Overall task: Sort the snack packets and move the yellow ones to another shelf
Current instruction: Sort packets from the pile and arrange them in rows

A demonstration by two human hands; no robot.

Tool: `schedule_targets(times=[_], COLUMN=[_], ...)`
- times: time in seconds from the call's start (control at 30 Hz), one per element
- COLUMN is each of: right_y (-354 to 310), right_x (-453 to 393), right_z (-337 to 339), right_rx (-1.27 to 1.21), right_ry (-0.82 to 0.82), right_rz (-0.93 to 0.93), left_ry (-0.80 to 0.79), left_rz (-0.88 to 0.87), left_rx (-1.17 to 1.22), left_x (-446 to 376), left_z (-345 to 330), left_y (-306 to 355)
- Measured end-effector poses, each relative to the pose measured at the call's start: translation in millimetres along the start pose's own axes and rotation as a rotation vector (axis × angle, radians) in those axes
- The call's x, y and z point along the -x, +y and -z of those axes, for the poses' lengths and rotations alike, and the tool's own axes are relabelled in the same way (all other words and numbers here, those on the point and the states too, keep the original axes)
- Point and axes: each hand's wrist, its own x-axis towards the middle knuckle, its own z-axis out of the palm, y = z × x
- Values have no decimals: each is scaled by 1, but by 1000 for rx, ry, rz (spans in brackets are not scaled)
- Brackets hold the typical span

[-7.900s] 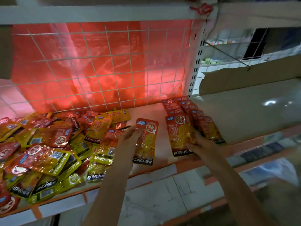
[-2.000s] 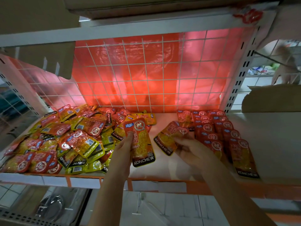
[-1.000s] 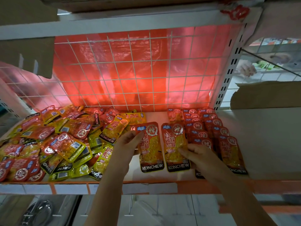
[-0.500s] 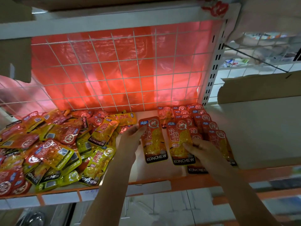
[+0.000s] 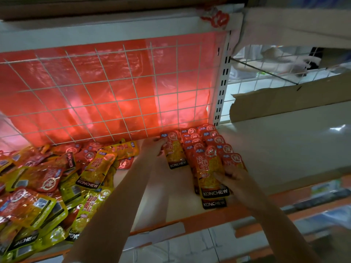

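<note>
red-topped packet marked "konchew" pinched by left hand, at the left edge of the neat rows. right hand grips another konchew packet atop those rows. loose pile lies left of both grips, cut off by the frame; smaller print unreadable.

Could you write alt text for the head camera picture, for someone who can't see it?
Two bare hands arrange red snack packets on a shop shelf: the left hand holds one packet beside overlapping rows, while the right hand holds another packet on them. A loose heap of red and yellow packets lies left, before a wire grid backed with red plastic.
</note>
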Motion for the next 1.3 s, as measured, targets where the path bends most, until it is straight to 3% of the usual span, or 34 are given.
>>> schedule_targets(times=[0.33, 0.8, 1.1, 1.3], right_y=[3, 5, 7, 7], right_x=[-4, -2, -2, -1], right_z=[0, -5, -8, -11], right_rx=[83, 227, 301, 315], right_ry=[50, 20, 12, 77], right_rz=[-23, 49, 95, 91], left_ry=[-59, 25, 15, -84], left_rz=[-100, -210, -203, -169], left_rx=[-202, -483, -433, -362], left_x=[-28, -27, -31, -31], left_z=[-4, -11, -7, -2], left_y=[-4, -5, -8, -11])
